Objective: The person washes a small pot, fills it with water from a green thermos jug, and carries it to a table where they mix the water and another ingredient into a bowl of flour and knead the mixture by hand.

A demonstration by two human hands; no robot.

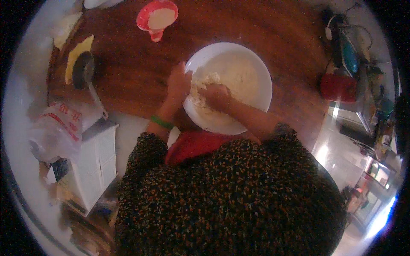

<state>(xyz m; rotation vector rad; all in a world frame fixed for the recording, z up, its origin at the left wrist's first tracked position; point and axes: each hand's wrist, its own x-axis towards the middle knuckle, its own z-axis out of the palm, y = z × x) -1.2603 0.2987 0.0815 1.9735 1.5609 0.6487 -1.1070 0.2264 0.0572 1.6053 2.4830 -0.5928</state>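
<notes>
A large white bowl (263, 105) rests at the near edge of a dark wooden table. Inside it lies pale flour-like powder with rough clumps of dough (213, 77) on the left side. My left hand (180, 80), with a green band at the wrist, grips the bowl's left rim, the thumb at the rim's inner side. My right hand (217, 97) is down in the bowl among the clumps, its fingers pointing left and partly hidden in the mixture; how far they are closed does not show.
A red scoop-like dish (156, 36) holding pale powder stands at the back. At left are a dark pan (79, 70), a yellow sheet (71, 65), a plastic bag (57, 134) and a white cabinet (99, 160). A red box-like object (339, 88) lies at right.
</notes>
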